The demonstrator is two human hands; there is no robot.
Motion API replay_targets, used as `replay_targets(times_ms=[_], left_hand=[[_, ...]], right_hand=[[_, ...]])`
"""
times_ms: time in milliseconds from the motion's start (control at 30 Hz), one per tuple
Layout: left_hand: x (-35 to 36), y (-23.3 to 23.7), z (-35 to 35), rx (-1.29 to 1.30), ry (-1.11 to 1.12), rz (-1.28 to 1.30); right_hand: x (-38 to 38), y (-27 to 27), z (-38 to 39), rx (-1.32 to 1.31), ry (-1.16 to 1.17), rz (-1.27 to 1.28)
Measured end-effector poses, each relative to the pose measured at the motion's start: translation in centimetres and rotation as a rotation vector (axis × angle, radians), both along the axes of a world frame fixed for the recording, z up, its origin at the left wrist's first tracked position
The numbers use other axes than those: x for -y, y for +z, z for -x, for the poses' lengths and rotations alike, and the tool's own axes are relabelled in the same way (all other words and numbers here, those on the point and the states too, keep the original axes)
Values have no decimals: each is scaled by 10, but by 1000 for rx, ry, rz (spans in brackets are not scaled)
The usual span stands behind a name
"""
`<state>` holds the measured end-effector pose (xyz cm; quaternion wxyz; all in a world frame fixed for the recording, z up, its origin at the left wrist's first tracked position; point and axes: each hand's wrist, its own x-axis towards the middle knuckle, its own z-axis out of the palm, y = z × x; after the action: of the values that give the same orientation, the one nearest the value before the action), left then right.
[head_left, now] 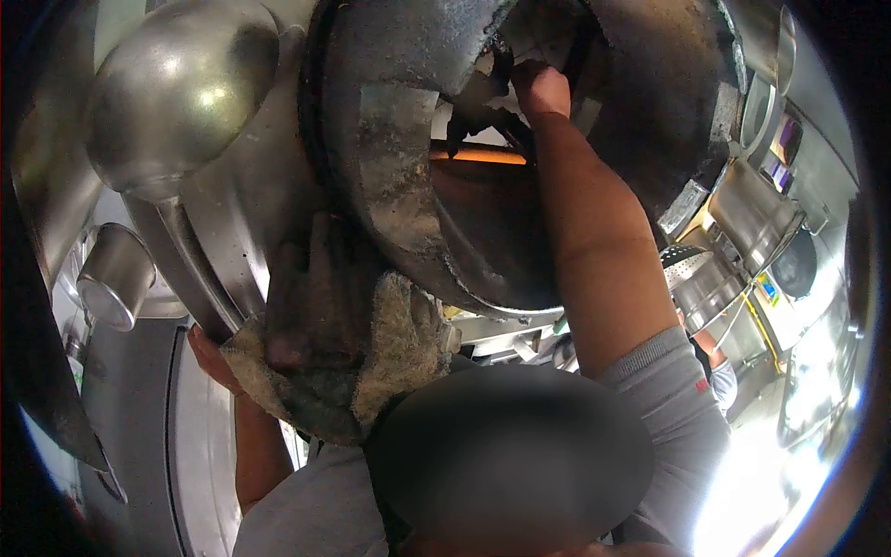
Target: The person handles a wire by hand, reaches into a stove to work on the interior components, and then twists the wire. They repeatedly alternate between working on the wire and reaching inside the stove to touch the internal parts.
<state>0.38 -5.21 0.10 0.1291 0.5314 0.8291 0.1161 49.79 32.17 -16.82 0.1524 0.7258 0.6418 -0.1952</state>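
Observation:
A large, soot-dark round metal vessel point(401, 213) fills the upper middle, its surface rough and charred. My right forearm reaches up across its opening. Closed in a fist, my right hand point(542, 89) is beside ragged black pieces point(478, 123); what it grips is hidden. Below these pieces an orange strip point(480, 154) shows. Lower left, my left hand point(213, 360) presses around the edge of a frayed, dirty cloth point(401, 330), with its fingers mostly hidden. The cloth lies about a dark, blocky handle-like part point(316, 302). Close to this hand is the handle of a big metal ladle point(186, 97).
A steel cup point(117, 277) stands at the left. Steel pots point(754, 218), a perforated strainer point(682, 263) and shelves line the right. Another person's arm point(710, 345) shows at the lower right. A blurred dark oval point(510, 455) covers the bottom middle.

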Motion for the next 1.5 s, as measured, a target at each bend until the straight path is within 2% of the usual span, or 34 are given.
replay_targets(times_ms=[67, 100, 267, 400, 467, 633, 700, 867, 1067, 1233, 1367, 1433, 1500], left_hand=[[-4, 0, 0, -275, -249, -69], [-3, -1, 0, -275, -248, -70], [-1, -7, 1, 9, -6, -56], [-16, 2, -4, -87, -116, -7], [-22, 4, -9, 191, 120, -26], [-16, 0, -6, 182, 131, -36], [-12, -3, -3, 179, 134, -40], [2, -12, 1, 739, 777, -107], [-6, -4, -7, 415, 417, -4], [-9, -2, -7, 324, 338, -7], [-4, -4, -4, 261, 296, -20], [-1, -2, -2, 220, 268, -40], [-3, -2, -5, 193, 255, -65]], right_hand=[[1, 0, 0, -30, 36, -30], [-1, 6, 4, -21, 28, -18], [-1, 11, 7, -60, 45, -14], [-2, 7, 5, -39, 71, -9], [-3, 6, 4, -47, 74, 4], [-3, 10, 9, -15, 44, 69], [2, 5, 2, -52, 3, 18], [6, 16, 1, -39, -117, -41], [5, 24, 5, -49, -168, -32], [1, 21, 9, -48, -29, -60], [1, 14, 9, -25, 4, -39], [3, 8, 9, 68, 2, -23], [4, 9, 7, 31, -14, -13]])
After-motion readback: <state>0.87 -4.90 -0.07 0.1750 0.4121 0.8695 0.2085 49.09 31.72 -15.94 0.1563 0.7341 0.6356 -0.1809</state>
